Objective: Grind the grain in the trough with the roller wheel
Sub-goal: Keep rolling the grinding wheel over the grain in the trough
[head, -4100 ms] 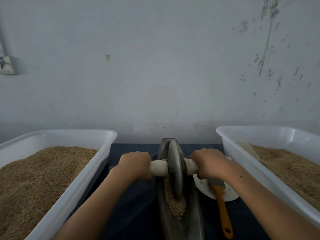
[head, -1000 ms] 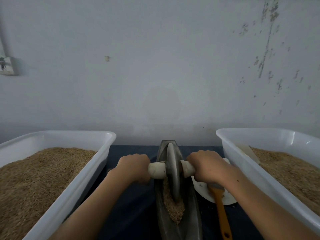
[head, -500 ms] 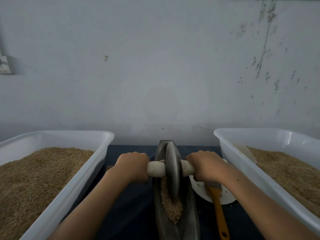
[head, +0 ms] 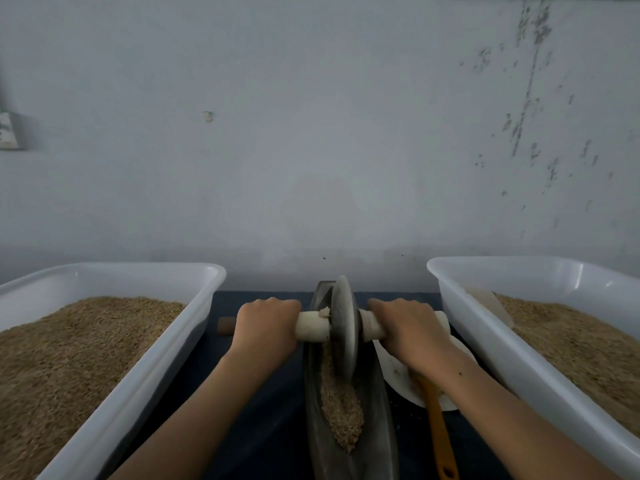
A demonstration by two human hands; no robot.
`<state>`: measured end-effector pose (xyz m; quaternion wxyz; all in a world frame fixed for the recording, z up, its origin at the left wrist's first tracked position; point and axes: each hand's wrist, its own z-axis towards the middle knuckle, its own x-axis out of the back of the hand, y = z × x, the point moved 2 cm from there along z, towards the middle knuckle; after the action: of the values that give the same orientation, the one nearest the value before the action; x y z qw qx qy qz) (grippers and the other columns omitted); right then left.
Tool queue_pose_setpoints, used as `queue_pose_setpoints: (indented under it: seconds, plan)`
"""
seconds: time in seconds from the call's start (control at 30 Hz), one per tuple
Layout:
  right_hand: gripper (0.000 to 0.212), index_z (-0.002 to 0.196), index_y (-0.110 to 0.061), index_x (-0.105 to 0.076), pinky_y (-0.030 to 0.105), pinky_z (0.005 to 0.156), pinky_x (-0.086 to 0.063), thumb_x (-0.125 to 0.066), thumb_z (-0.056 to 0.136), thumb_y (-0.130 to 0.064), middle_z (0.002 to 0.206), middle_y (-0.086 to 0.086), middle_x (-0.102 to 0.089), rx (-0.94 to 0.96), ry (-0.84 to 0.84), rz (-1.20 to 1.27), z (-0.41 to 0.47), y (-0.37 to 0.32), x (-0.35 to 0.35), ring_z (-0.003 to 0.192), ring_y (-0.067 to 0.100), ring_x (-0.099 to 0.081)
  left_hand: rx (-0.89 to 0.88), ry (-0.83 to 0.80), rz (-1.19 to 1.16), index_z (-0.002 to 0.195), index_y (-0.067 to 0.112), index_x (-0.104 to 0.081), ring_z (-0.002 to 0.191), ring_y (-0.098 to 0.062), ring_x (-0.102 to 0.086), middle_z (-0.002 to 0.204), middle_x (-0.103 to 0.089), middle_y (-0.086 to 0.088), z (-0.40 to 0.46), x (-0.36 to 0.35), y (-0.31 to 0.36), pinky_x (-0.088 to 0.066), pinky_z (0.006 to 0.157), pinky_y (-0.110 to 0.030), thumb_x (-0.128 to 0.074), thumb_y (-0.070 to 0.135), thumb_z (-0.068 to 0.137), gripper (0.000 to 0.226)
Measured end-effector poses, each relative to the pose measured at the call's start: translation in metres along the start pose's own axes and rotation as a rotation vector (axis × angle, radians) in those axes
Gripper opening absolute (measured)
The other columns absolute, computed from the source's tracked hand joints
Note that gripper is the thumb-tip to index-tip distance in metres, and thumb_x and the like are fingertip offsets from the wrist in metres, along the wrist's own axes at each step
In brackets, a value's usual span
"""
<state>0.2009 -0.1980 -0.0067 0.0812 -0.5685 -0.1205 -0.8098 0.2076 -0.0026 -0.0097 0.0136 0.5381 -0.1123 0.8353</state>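
A grey metal roller wheel (head: 343, 327) stands on edge in the far half of a narrow boat-shaped trough (head: 377, 424) at centre. A pale axle handle (head: 311, 325) runs through the wheel. My left hand (head: 265, 327) grips the axle's left end and my right hand (head: 405, 330) grips its right end, both fists curled over the top. A strip of brown crushed grain (head: 341, 407) lies along the trough bottom, nearer to me than the wheel.
Two white plastic tubs of brown grain flank the trough: one at left (head: 145, 375), one at right (head: 485, 341). A white plate (head: 394, 375) and an orange-handled brush (head: 438, 427) lie right of the trough, under my right forearm. A wall stands close behind.
The wheel and both hands have rolled a little farther from me along the trough, leaving more of the grain strip showing behind the wheel.
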Motion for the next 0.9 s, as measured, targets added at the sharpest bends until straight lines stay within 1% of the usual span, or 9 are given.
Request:
queue_pose_setpoints:
  seconds: [0.07,0.17,0.37,0.43,0.53,0.63,0.73,0.8,0.9]
  plan:
    - [0.014,0.104,-0.022,-0.047,0.031,0.072,-0.040,-0.052,0.092,-0.017,0.099,0.001,-0.063,-0.003,-0.007,-0.010,0.000,-0.001,0.000,0.089,0.022,-0.060,0.001,-0.029,-0.019,0.106,0.025,-0.055,0.090,-0.016,-0.059,0.099,-0.062,0.003,-0.001,-0.001,-0.001,-0.036,0.068,-0.027,-0.056,0.034,0.087,0.021]
    - [0.020,0.105,-0.020,-0.051,0.030,0.070,-0.036,-0.055,0.088,-0.012,0.100,0.003,-0.062,0.034,-0.084,-0.064,0.001,-0.004,0.007,0.088,0.022,-0.058,-0.010,-0.212,-0.048,0.109,0.022,-0.058,0.092,-0.017,-0.059,0.102,-0.063,0.001,0.002,-0.002,-0.007,-0.039,0.070,-0.028,-0.063,0.034,0.083,0.030]
    - [0.020,0.100,-0.018,-0.057,0.026,0.063,-0.038,-0.065,0.082,-0.017,0.092,0.002,-0.060,0.088,-0.402,-0.028,-0.003,-0.002,0.019,0.080,0.018,-0.056,-0.041,-0.512,-0.121,0.110,0.020,-0.060,0.082,-0.016,-0.058,0.096,-0.065,0.002,0.001,0.002,-0.011,-0.043,0.071,-0.029,-0.073,0.036,0.073,0.043]
    - [0.017,0.097,-0.016,-0.057,0.025,0.058,-0.036,-0.065,0.081,-0.016,0.088,0.002,-0.059,0.089,-0.389,-0.060,-0.002,-0.004,0.018,0.078,0.018,-0.056,-0.032,-0.546,-0.155,0.111,0.019,-0.060,0.082,-0.015,-0.059,0.096,-0.065,0.001,0.000,0.001,-0.013,-0.044,0.072,-0.029,-0.073,0.035,0.073,0.044]
    - [0.016,0.098,-0.017,-0.058,0.027,0.059,-0.033,-0.058,0.083,-0.012,0.090,0.001,-0.060,0.065,-0.230,-0.114,0.001,-0.006,0.012,0.078,0.019,-0.056,0.008,-0.473,-0.136,0.111,0.020,-0.059,0.084,-0.015,-0.057,0.094,-0.061,0.004,0.000,-0.001,-0.011,-0.042,0.071,-0.029,-0.071,0.036,0.075,0.042]
    - [0.018,0.103,-0.023,-0.052,0.030,0.069,-0.037,-0.054,0.087,-0.014,0.098,-0.001,-0.063,0.015,-0.040,-0.044,0.004,-0.003,0.002,0.089,0.022,-0.060,0.029,-0.224,-0.057,0.109,0.023,-0.059,0.088,-0.018,-0.059,0.098,-0.063,0.002,0.001,-0.001,-0.006,-0.038,0.068,-0.029,-0.063,0.034,0.082,0.030]
    - [0.016,0.103,-0.023,-0.047,0.031,0.073,-0.043,-0.054,0.089,-0.017,0.098,-0.001,-0.063,-0.019,0.052,-0.012,0.004,-0.001,-0.006,0.088,0.020,-0.060,0.036,-0.025,-0.026,0.109,0.025,-0.055,0.093,-0.018,-0.059,0.101,-0.062,0.002,0.000,-0.002,-0.001,-0.035,0.068,-0.028,-0.056,0.033,0.087,0.023]
    - [0.016,0.102,-0.022,-0.046,0.031,0.072,-0.041,-0.054,0.089,-0.017,0.098,-0.001,-0.063,-0.014,0.050,-0.010,0.004,0.000,-0.006,0.088,0.021,-0.060,0.037,-0.014,-0.028,0.109,0.026,-0.055,0.093,-0.017,-0.059,0.101,-0.062,0.003,-0.001,-0.002,-0.001,-0.035,0.069,-0.028,-0.057,0.034,0.087,0.023]
    - [0.017,0.100,-0.022,-0.049,0.030,0.069,-0.036,-0.054,0.087,-0.014,0.099,0.001,-0.062,0.026,-0.029,-0.047,0.003,-0.001,0.001,0.090,0.022,-0.060,0.021,-0.145,-0.025,0.111,0.023,-0.057,0.094,-0.018,-0.059,0.103,-0.062,0.001,0.000,-0.001,-0.004,-0.037,0.071,-0.028,-0.060,0.033,0.085,0.028]
